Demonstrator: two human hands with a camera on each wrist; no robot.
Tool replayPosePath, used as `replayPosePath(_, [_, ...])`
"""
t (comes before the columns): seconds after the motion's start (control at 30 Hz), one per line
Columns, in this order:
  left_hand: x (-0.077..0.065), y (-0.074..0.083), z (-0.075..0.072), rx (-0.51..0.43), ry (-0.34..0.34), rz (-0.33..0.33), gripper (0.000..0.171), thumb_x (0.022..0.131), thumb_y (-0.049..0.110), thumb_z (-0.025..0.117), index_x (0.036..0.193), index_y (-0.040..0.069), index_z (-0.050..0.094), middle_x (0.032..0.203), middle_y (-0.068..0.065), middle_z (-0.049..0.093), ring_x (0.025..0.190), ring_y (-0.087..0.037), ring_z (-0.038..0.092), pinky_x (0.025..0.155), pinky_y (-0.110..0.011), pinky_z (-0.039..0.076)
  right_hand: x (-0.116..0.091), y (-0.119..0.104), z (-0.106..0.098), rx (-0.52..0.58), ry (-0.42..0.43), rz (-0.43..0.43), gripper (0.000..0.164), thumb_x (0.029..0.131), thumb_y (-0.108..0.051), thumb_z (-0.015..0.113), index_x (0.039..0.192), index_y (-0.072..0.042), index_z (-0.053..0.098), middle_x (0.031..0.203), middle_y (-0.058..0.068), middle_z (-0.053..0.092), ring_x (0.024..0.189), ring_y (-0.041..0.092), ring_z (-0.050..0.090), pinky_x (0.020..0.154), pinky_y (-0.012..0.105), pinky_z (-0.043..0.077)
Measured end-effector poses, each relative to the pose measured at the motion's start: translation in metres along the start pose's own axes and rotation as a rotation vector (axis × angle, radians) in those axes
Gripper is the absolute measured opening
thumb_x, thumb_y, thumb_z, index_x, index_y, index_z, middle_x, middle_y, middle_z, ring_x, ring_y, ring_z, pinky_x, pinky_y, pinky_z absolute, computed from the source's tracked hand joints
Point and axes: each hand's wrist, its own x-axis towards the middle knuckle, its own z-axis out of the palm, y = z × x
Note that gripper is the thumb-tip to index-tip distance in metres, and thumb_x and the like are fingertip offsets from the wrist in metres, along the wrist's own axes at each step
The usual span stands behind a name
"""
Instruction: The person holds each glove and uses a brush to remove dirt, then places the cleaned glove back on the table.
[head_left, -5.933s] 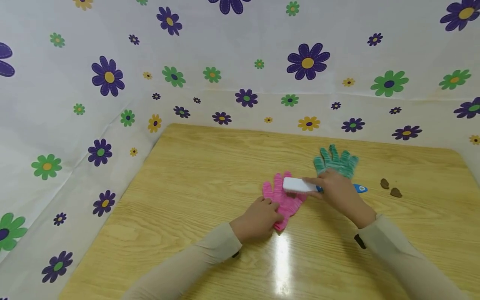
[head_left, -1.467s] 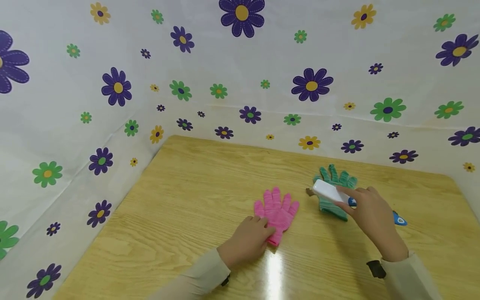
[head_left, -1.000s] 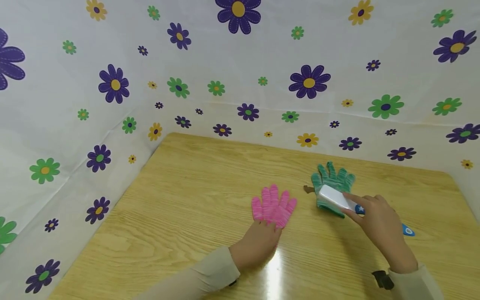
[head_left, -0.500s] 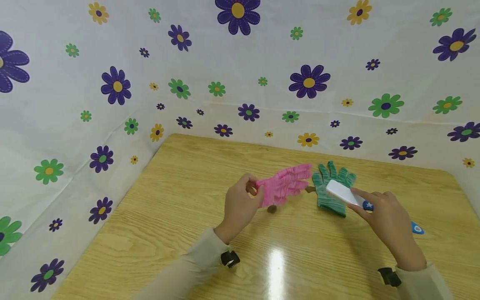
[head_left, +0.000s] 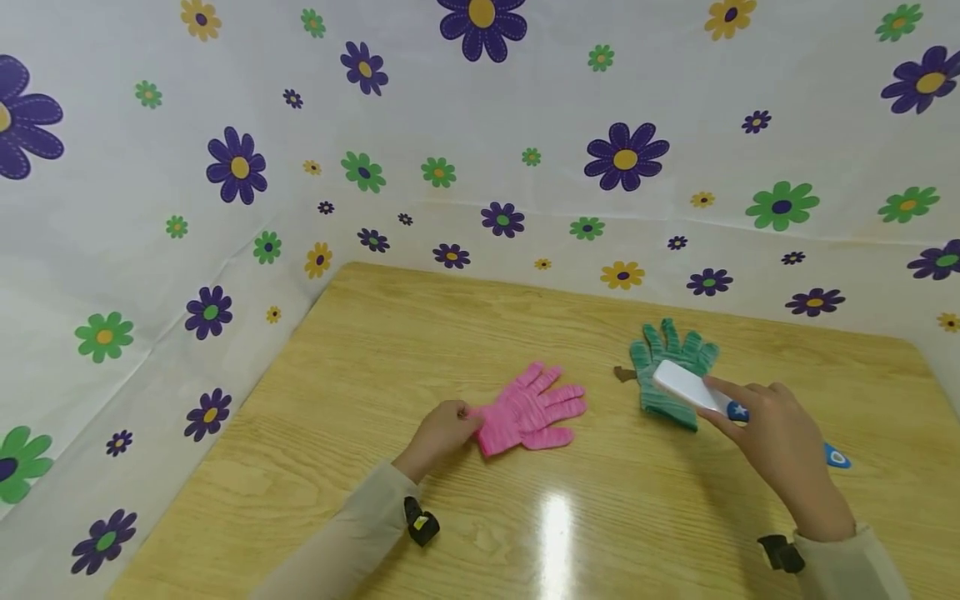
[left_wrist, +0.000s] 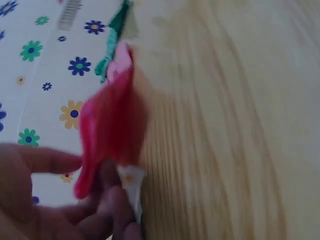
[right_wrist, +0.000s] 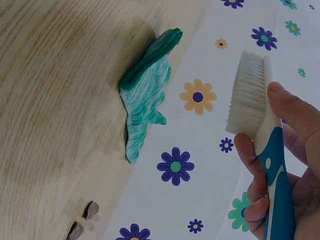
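My left hand [head_left: 444,433] pinches the cuff of a pink knit glove [head_left: 525,408], whose fingers point to the right over the wooden table. In the left wrist view the pink glove [left_wrist: 112,117] is blurred, its cuff edge between thumb and fingers. My right hand [head_left: 787,450] grips a brush [head_left: 690,387] with a white head and blue handle. Its pale bristles [right_wrist: 248,95] show in the right wrist view. In the head view the brush head overlaps a green knit glove [head_left: 663,406], which lies with its fingers toward the back.
A brown lump [head_left: 624,374] lies at the green glove's left edge. Two brown lumps [right_wrist: 82,219] show on the table in the right wrist view. White flower-print sheeting [head_left: 420,100] stands behind and left of the wooden table [head_left: 360,375].
The brush has gone from over the pink glove to over the green one. My left hand has lifted the pink glove by its cuff, turned it and moved it left; a lump showed beneath.
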Motion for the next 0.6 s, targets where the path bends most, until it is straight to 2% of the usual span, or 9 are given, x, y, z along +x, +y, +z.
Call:
replayPosePath(0.1, [-0.007, 0.001, -0.002, 0.232, -0.06, 0.083, 0.022, 0.088, 0.026, 0.055, 0.072, 0.01, 0.055, 0.064, 0.001, 0.047, 0.058, -0.013, 0.041, 0.052, -0.025, 0.032, 0.0, -0.002, 0.001, -0.004, -0.021, 0.012, 0.045, 0.072, -0.028, 0.079, 0.111, -0.007, 0.069, 0.095, 0.027, 0.067, 0.071, 0.035, 0.057, 0.045, 0.029, 0.036])
replayPosePath(0.17, [-0.01, 0.003, -0.001, 0.392, -0.068, 0.156, 0.022, 0.088, 0.028, 0.055, 0.076, 0.01, 0.054, 0.066, -0.001, 0.049, 0.059, -0.015, 0.045, 0.052, -0.028, 0.035, 0.0, -0.003, 0.001, -0.007, -0.032, 0.018, 0.045, 0.073, -0.029, 0.078, 0.112, -0.008, 0.068, 0.097, 0.027, 0.067, 0.073, 0.036, 0.058, 0.045, 0.03, 0.037])
replayPosePath(0.23, [-0.013, 0.007, -0.001, 0.535, -0.053, 0.264, 0.021, 0.086, 0.03, 0.059, 0.09, 0.009, 0.057, 0.077, -0.004, 0.054, 0.069, -0.019, 0.05, 0.06, -0.032, 0.042, 0.0, -0.004, 0.002, -0.005, -0.045, 0.019, 0.044, 0.074, -0.029, 0.077, 0.113, -0.008, 0.068, 0.098, 0.027, 0.067, 0.077, 0.037, 0.058, 0.046, 0.033, 0.041])
replayPosePath(0.3, [-0.014, 0.01, 0.0, 0.652, -0.043, 0.415, 0.03, 0.083, 0.03, 0.065, 0.104, 0.011, 0.058, 0.092, -0.007, 0.057, 0.082, -0.021, 0.054, 0.071, -0.035, 0.046, 0.0, -0.005, 0.003, 0.001, -0.05, 0.002, 0.044, 0.074, -0.028, 0.077, 0.112, -0.009, 0.069, 0.099, 0.027, 0.067, 0.079, 0.039, 0.059, 0.047, 0.036, 0.043])
replayPosePath(0.4, [-0.014, 0.014, -0.001, 0.734, -0.067, 0.653, 0.051, 0.072, 0.026, 0.075, 0.118, 0.016, 0.054, 0.11, -0.007, 0.054, 0.099, -0.022, 0.051, 0.086, -0.038, 0.045, 0.0, -0.007, 0.009, 0.009, -0.042, -0.037, 0.043, 0.073, -0.028, 0.077, 0.111, -0.009, 0.069, 0.098, 0.024, 0.069, 0.082, 0.039, 0.06, 0.046, 0.036, 0.044])
replayPosePath(0.47, [-0.013, 0.015, 0.0, 0.754, -0.098, 0.756, 0.051, 0.067, 0.021, 0.076, 0.114, 0.019, 0.055, 0.11, -0.004, 0.054, 0.097, -0.02, 0.052, 0.085, -0.035, 0.046, 0.0, -0.009, 0.014, 0.012, -0.037, -0.065, 0.042, 0.073, -0.028, 0.078, 0.11, -0.01, 0.07, 0.096, 0.022, 0.07, 0.08, 0.037, 0.06, 0.044, 0.033, 0.042])
replayPosePath(0.53, [-0.013, 0.014, 0.002, 0.766, -0.113, 0.79, 0.048, 0.065, 0.014, 0.075, 0.109, 0.021, 0.055, 0.105, -0.002, 0.054, 0.091, -0.019, 0.052, 0.078, -0.032, 0.046, 0.0, -0.013, 0.019, 0.012, -0.043, -0.08, 0.042, 0.073, -0.029, 0.077, 0.11, -0.011, 0.07, 0.093, 0.019, 0.071, 0.078, 0.034, 0.06, 0.044, 0.03, 0.04])
replayPosePath(0.6, [-0.013, 0.014, 0.005, 0.772, -0.114, 0.792, 0.042, 0.068, 0.008, 0.07, 0.104, 0.021, 0.055, 0.098, 0.0, 0.053, 0.083, -0.017, 0.051, 0.071, -0.029, 0.044, 0.001, -0.018, 0.024, 0.018, -0.06, -0.093, 0.042, 0.073, -0.029, 0.077, 0.111, -0.012, 0.07, 0.092, 0.016, 0.071, 0.077, 0.031, 0.06, 0.045, 0.03, 0.041])
